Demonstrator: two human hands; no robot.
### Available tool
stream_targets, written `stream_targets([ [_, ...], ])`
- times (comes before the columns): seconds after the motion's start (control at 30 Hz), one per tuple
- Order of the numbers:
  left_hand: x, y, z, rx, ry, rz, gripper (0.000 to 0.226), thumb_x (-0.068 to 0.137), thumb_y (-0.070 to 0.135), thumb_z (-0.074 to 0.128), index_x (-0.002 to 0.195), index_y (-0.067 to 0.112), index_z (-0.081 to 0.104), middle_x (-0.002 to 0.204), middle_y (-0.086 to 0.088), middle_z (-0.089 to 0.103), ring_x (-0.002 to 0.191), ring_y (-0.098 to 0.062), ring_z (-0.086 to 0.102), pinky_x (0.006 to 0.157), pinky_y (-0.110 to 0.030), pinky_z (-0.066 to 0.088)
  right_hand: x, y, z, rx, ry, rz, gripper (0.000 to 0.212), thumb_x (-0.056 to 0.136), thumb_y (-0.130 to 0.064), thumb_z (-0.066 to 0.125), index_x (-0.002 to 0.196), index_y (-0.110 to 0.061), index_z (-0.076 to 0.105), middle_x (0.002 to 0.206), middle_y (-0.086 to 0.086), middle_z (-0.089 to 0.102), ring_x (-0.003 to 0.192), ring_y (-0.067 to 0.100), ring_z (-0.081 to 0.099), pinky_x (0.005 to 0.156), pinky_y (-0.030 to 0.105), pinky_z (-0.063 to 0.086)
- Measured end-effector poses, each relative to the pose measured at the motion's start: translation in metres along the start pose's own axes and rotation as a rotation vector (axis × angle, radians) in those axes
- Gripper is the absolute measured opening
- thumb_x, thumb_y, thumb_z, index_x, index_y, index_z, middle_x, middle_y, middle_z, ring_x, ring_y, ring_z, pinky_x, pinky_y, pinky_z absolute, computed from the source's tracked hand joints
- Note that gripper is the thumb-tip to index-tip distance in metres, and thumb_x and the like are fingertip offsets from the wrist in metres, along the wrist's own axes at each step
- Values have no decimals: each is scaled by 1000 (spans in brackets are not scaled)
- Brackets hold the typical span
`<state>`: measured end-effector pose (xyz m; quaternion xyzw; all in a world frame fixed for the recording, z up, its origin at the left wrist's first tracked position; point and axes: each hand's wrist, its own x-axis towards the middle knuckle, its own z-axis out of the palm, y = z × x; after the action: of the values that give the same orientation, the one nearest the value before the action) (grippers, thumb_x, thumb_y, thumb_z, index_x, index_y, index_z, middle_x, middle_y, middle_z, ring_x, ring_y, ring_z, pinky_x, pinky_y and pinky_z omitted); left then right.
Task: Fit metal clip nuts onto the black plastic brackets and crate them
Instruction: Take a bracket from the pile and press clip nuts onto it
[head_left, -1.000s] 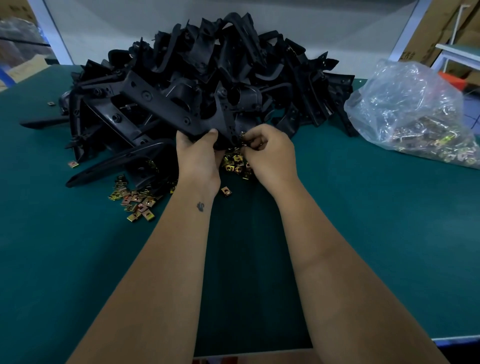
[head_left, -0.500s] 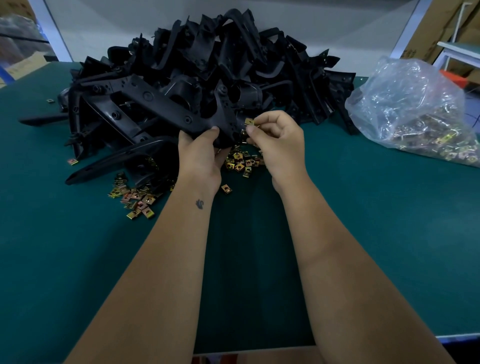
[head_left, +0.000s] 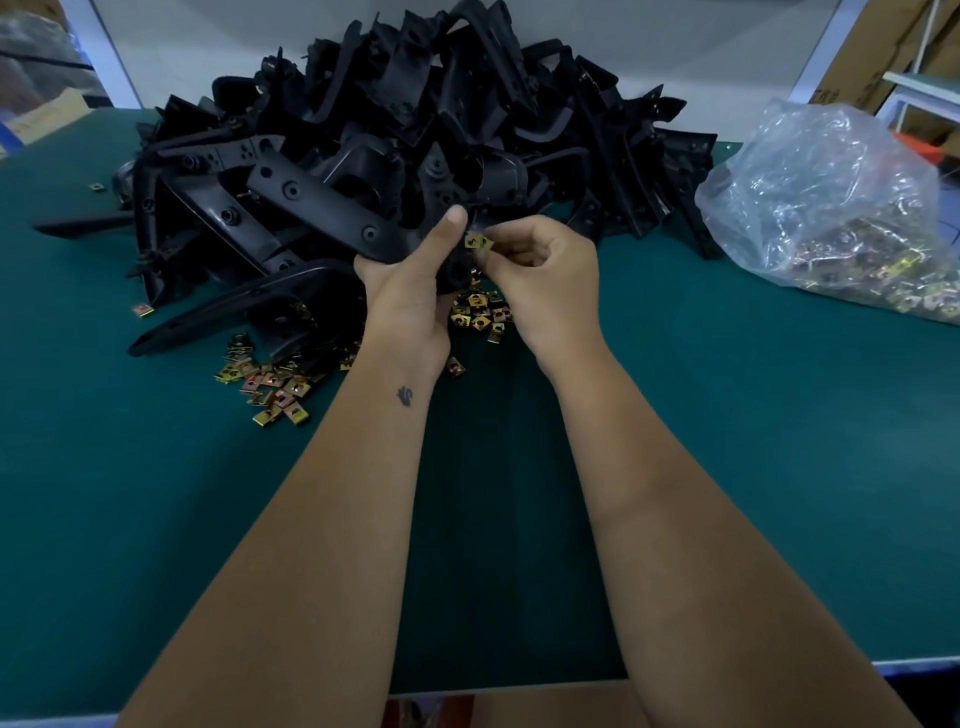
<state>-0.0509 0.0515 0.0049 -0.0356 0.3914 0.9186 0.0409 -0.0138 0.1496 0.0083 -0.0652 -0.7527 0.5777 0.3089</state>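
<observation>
Black plastic brackets (head_left: 405, 114) are lying heaped just beyond both hands on the green table mat (head_left: 779, 467). Right of the right hand, a clear crumpled plastic bag of clip nuts (head_left: 841, 208) is sitting. The left hand (head_left: 410, 291) is gripping one long black plastic bracket (head_left: 322, 208), thumb raised. The right hand (head_left: 545, 275) is pinching a small gold metal clip nut (head_left: 479, 242), now lower and pressed closer to the bracket than half a second ago. Loose gold clip nuts (head_left: 478, 317) are lying scattered beneath the hands.
</observation>
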Motion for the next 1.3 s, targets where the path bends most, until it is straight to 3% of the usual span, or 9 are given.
stream_targets([
  [0.1, 0, 1, 0, 52, -9, -10, 87, 65, 2, 85, 133, 13, 32, 119, -11, 64, 110, -27, 66, 93, -50, 56, -1, -1, 2, 1, 7, -4, 12, 79, -4, 78, 86, -11, 71, 81, -2, 71, 74, 5, 66, 73, 21, 56],
  [0.23, 1, 0, -2, 106, -20, 19, 85, 65, -2, 82, 132, 14, 33, 114, -9, 63, 110, -27, 65, 94, -48, 54, -1, -3, 2, 26, -12, -12, 12, 80, -2, 77, 88, -10, 71, 84, 1, 72, 77, 5, 67, 73, 18, 55],
  [0.47, 2, 4, -6, 66, -49, 25, 82, 74, -11, 77, 138, 10, 30, 112, -10, 63, 91, -20, 71, 74, -33, 60, 0, -5, -2, 61, -96, 1, 14, 84, 3, 70, 95, -5, 70, 88, 6, 71, 81, 10, 67, 75, 19, 55],
  [0.63, 0, 7, -7, 66, -43, 41, 81, 76, -12, 75, 139, 11, 30, 100, -5, 64, 68, -10, 72, 65, -24, 56, 0, -4, -6, 118, -159, 18, 12, 88, 4, 66, 97, -3, 69, 85, 6, 71, 71, 6, 68, 71, 19, 54],
  [0.83, 1, 8, -8, 84, -49, 20, 88, 77, -6, 78, 144, 13, 25, 115, -8, 62, 88, -16, 70, 65, -23, 56, 1, -2, -7, 319, -225, 175, 12, 98, -4, 55, 95, -5, 67, 82, 7, 68, 73, 13, 65, 78, 28, 55],
  [1.0, 1, 5, -6, 77, -66, 14, 76, 80, -3, 77, 139, 14, 31, 99, -1, 66, 73, -7, 72, 68, -26, 57, 3, -4, -10, 519, -136, 263, 19, 100, -10, 53, 87, -7, 67, 72, 1, 66, 66, 10, 63, 70, 24, 54],
  [1.1, 1, 3, -5, 154, -89, 15, 80, 83, 10, 79, 144, 19, 28, 119, 2, 62, 101, -9, 66, 87, -35, 57, 3, -4, -11, 533, -61, 275, 17, 98, -9, 57, 85, -8, 68, 72, 3, 66, 65, 12, 62, 69, 25, 54],
  [1.2, 2, 2, -4, 191, -102, 14, 81, 83, 24, 78, 147, 20, 27, 135, 1, 56, 122, -16, 57, 107, -42, 46, 4, -4, -13, 558, -35, 276, 14, 97, -6, 58, 87, -7, 68, 75, 5, 67, 67, 14, 64, 71, 27, 55],
  [1.3, 2, 3, -4, 147, -107, -15, 68, 87, 24, 76, 141, 18, 35, 128, -2, 60, 114, -18, 62, 96, -39, 54, 4, -4, -12, 569, -39, 264, 12, 94, 1, 59, 95, -5, 69, 83, 8, 69, 74, 15, 66, 76, 27, 54],
])
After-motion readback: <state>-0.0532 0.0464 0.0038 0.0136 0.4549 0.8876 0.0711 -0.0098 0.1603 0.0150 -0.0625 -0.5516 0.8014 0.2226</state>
